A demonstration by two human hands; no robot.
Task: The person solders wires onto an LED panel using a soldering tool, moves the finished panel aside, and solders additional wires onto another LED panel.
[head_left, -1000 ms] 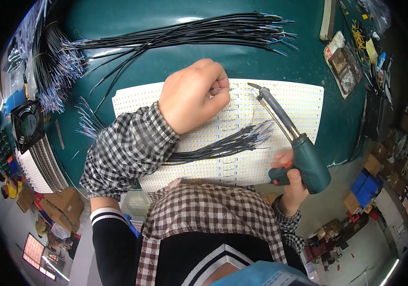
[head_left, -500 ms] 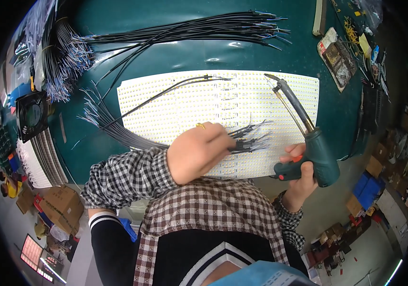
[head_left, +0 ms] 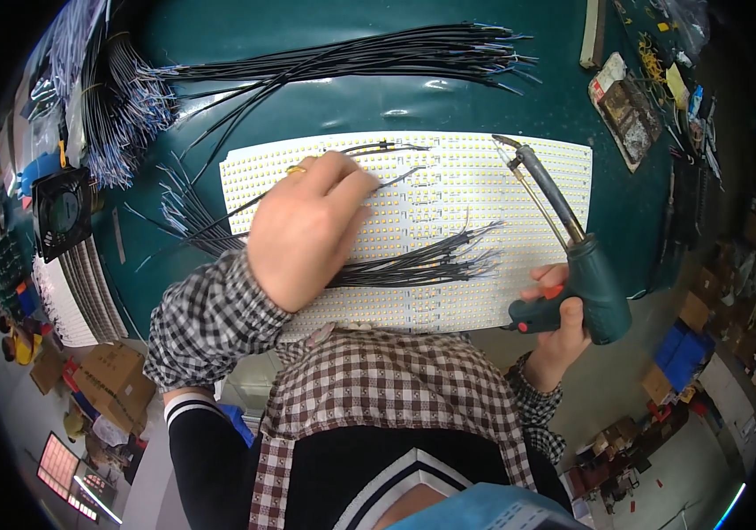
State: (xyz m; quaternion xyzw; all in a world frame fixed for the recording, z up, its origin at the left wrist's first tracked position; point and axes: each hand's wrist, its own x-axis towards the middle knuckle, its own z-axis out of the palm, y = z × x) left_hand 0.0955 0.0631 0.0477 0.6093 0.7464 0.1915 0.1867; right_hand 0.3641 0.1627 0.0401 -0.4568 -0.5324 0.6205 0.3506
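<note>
- I see the white LED panel [head_left: 484, 190] lying flat on the green bench [head_left: 307, 97], at the centre of my view, its long side running from 9 to 3 o'clock.
- My left hand [head_left: 303, 230] rests on the panel's left half, fingers curled down over a thin black wire [head_left: 396, 147] that runs toward 1 o'clock; I cannot tell whether the fingers pinch it or only press it.
- A loose bundle of short black wires [head_left: 422, 263] lies across the panel at 4 o'clock from that hand, its stripped ends fanning toward 3 o'clock.
- My right hand [head_left: 555, 322] is closed around the grip of a dark green soldering gun [head_left: 585, 274], off the panel's lower right corner; the tip points toward 11 o'clock over the panel's right half.
- A long sheaf of black leads [head_left: 351, 57] lies at 12 o'clock beyond the panel.
- A small black fan [head_left: 62, 212] sits at 9 o'clock by the bench edge.
</note>
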